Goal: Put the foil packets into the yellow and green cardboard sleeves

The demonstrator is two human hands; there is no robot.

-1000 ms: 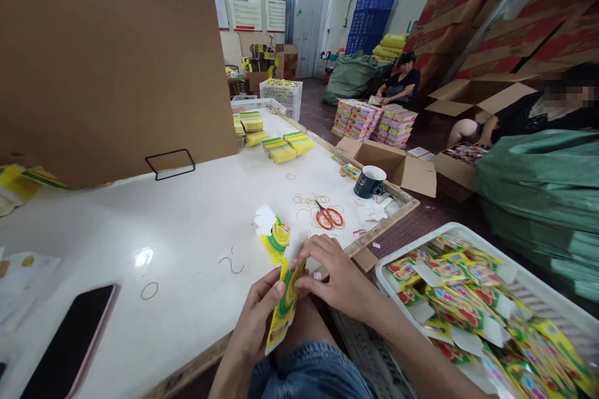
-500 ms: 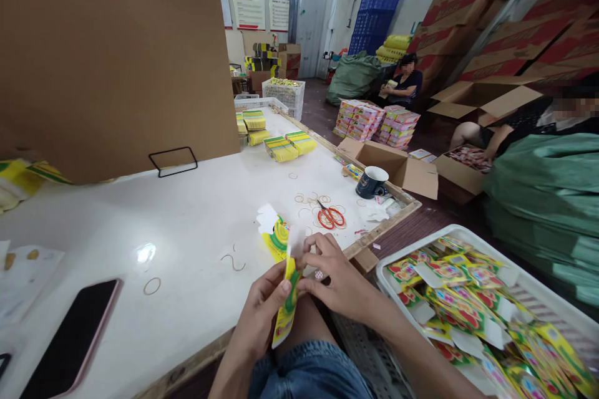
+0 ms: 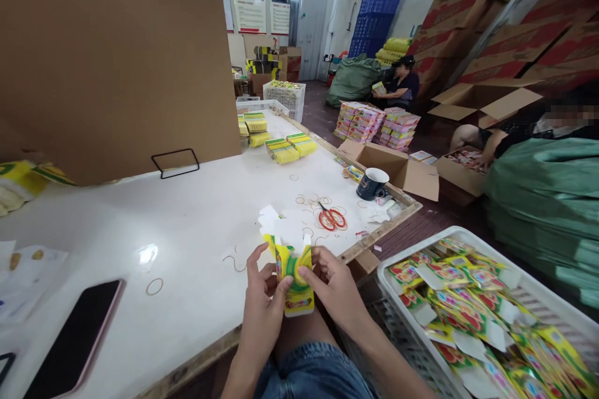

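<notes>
Both hands hold one small yellow and green printed carton (image 3: 298, 287) above my lap, at the table's front edge. Its white top flaps stand open. My left hand (image 3: 266, 293) grips the left side, thumb on the front panel. On the right side, my right hand (image 3: 330, 277) closes on it, thumb pressed to the front. Just behind the carton, white flaps (image 3: 270, 219) of another piece lie on the table, partly hidden by it. Red-handled scissors (image 3: 332, 219) rest among loose rubber bands beyond my right hand.
A white basket (image 3: 381, 271) heaped with printed cartons stands at my right. On the white table (image 3: 196, 230) are a phone (image 3: 77, 336), a dark mug (image 3: 372, 184) and banded yellow stacks (image 3: 282, 151). A large cardboard sheet (image 3: 116, 68) stands at left. Two people sit at right beyond the table.
The carton has turned from edge-on to show its broad front, with its flaps spread. My right hand has moved from its upper edge to grip its right side.
</notes>
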